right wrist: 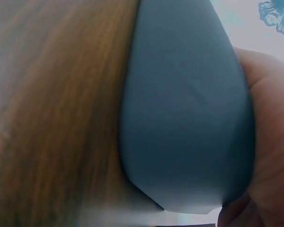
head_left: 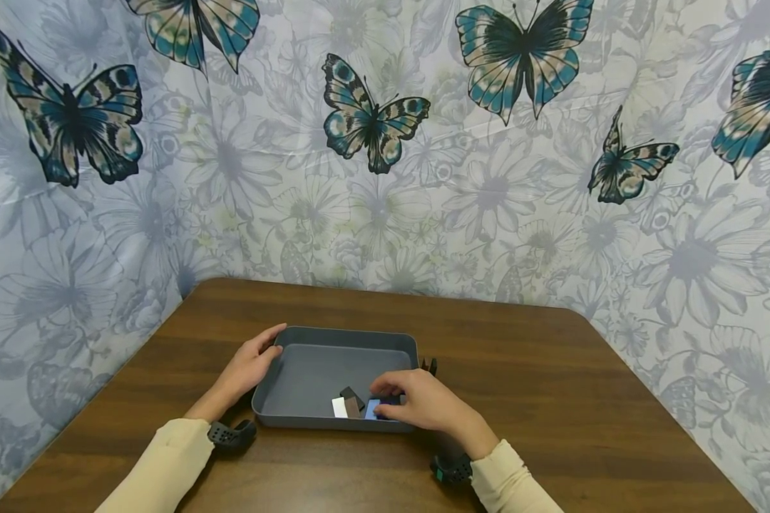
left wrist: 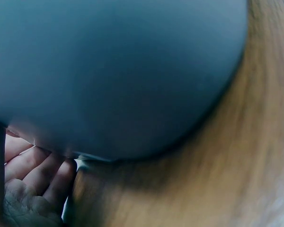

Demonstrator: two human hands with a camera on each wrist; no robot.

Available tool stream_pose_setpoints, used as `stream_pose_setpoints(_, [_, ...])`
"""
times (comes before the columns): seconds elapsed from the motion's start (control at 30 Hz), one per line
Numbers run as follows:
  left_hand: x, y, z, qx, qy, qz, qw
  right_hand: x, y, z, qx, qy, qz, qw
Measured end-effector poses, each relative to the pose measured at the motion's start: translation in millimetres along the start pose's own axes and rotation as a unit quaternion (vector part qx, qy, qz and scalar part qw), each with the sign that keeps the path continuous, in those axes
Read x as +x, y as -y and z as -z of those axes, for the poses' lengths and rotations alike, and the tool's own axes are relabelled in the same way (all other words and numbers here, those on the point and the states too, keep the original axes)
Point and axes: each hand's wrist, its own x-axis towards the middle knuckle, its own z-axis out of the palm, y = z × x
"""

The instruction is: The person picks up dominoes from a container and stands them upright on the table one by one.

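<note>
A shallow grey tray [head_left: 321, 338] lies on the table. My left hand [head_left: 257, 363] grips its left rim, thumb at the edge; in the left wrist view, the fingers [left wrist: 40, 175] show beneath the tray's blurred wall. My right hand [head_left: 423, 400] reaches over the front right corner, its thumb and fingers curled round a small blue piece [head_left: 371, 409], partly hidden. To the left of it, against the front wall, are a white piece [head_left: 339, 407], a brown piece [head_left: 352, 408] and a dark grey piece [head_left: 351, 394]. The tray wall [right wrist: 184, 113] blocks most of the right wrist view.
The brown wooden table [head_left: 520, 363] has rounded far corners. Just beyond the tray's right side sits a small black object [head_left: 429, 366], partly hidden. Behind stands a cloth [head_left: 475, 214] printed with butterflies and flowers. Black bands are on both wrists.
</note>
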Motion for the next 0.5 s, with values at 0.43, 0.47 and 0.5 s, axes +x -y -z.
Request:
stream_pose_setpoints(0.43, [0.9, 0.0, -3.0, 0.003, -0.013, -0.001, 0.9999, 1.1, -0.6, 0.4, -0.017, 0.005, -0.007, 0.9998])
stream_pose_setpoints(0.47, [-0.4, 0.0, -2.9, 0.001, -0.016, 0.001, 0.9999, 1.5, -0.4, -0.3, -0.015, 0.005, -0.007, 0.9998])
stream_pose_setpoints(0.5, [-1.5, 0.3, -2.7, 0.001, -0.02, 0.002, 0.9998, 1.7, 0.2, -0.7, -0.014, 0.006, -0.007, 0.9999])
